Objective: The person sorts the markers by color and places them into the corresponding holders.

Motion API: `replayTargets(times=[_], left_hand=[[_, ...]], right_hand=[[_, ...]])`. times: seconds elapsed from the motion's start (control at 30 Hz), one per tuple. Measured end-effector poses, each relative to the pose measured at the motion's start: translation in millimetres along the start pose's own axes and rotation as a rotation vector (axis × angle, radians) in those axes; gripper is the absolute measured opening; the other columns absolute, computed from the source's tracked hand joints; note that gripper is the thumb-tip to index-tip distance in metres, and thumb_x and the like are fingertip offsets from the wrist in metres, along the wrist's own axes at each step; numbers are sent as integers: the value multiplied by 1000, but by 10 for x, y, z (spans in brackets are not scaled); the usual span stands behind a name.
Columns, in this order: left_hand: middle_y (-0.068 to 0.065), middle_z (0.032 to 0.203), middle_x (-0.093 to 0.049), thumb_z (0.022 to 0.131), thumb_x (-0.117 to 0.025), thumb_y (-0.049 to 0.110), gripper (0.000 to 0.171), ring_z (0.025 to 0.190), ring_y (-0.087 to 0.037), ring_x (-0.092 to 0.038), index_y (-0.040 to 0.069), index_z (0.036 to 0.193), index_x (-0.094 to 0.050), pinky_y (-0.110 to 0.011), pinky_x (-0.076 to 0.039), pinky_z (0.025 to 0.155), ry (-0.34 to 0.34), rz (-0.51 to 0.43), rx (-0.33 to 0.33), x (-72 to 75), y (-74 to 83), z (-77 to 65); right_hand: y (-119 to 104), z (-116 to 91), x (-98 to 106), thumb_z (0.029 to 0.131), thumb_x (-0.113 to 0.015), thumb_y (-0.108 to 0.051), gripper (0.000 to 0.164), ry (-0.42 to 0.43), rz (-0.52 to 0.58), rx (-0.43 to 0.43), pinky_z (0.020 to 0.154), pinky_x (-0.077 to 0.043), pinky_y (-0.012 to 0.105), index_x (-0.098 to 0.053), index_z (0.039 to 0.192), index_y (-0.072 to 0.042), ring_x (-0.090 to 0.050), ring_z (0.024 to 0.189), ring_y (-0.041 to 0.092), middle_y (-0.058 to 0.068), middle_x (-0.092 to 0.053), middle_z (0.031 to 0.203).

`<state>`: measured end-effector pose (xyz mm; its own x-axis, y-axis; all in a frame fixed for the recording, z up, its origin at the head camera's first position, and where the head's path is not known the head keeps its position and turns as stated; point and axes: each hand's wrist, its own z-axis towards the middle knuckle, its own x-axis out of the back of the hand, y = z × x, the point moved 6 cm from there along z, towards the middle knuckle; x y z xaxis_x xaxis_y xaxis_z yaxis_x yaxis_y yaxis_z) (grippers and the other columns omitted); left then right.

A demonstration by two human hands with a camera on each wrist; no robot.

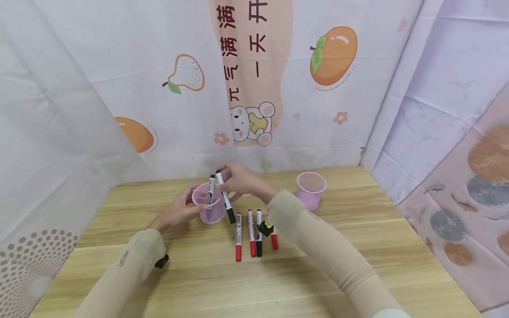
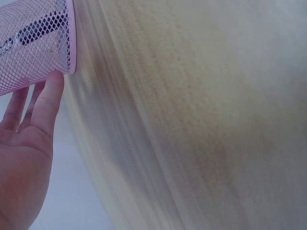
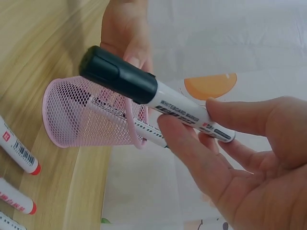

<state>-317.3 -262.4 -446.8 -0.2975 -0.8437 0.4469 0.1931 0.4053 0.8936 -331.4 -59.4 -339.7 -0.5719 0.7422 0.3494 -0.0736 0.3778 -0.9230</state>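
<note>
- Left hand [image 1: 180, 210]: grasps the pink mesh pen cup [image 1: 212, 215] standing on the table [image 1: 318, 274], one marker [image 1: 211, 190] inside.
- Right hand [image 1: 242, 179]: pinches a black-capped whiteboard marker [image 3: 158, 96] beside the cup, barrel reading "WHITEBOARD MARKER".

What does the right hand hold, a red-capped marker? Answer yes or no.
No, the right hand holds a dark-capped marker.

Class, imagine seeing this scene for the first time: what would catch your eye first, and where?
Probably the dark-capped marker that the right hand holds close to the pink mesh cup on the left, where another marker stands. Next, perhaps, the row of markers lying on the table, and the big orange fruit printed on the cloth behind.
</note>
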Motion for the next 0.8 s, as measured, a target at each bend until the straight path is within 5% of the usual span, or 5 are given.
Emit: replayTargets(times=[0.8], left_hand=[[-19, 149, -43, 94, -74, 27, 76, 134, -43, -42, 11, 155, -31, -65, -30, 112, 16, 13, -10, -12, 5, 3]], right_hand=[[-206, 126, 47, 92, -71, 4, 61, 209, 157, 158, 67, -63, 40, -46, 147, -11, -66, 91, 27, 14, -56, 120]])
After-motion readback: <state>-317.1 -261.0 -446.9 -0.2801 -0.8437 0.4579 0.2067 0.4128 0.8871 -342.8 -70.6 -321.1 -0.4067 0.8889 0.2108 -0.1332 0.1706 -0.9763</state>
